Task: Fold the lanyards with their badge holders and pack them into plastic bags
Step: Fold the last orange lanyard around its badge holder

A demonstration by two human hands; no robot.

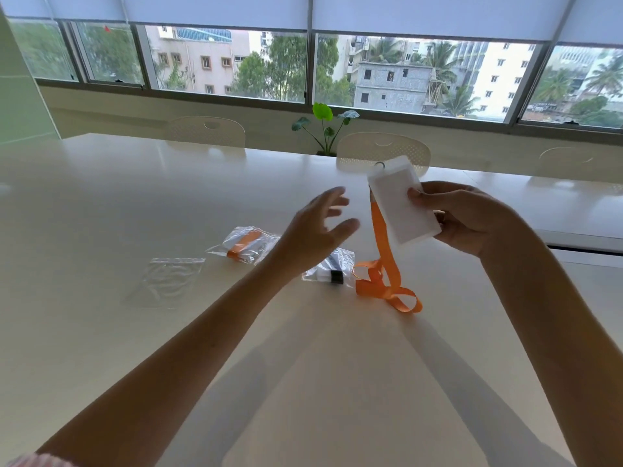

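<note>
My right hand (462, 217) grips a frosted white badge holder (397, 203), held tilted above the table. Its orange lanyard (387, 274) hangs down from the holder's top and lies in loose loops on the table. My left hand (317, 230) hovers open to the left of the strap, fingers spread, touching nothing. An empty clear plastic bag (168, 281) lies flat on the left. A packed bag with an orange lanyard (242, 246) lies behind it. Another packed bag with a black lanyard (332, 269) sits under my left hand.
The cream table (101, 214) stretches wide on all sides. White chairs (384, 148) stand along its far edge, with a green potted plant (323, 126) between them. Windows run across the back wall.
</note>
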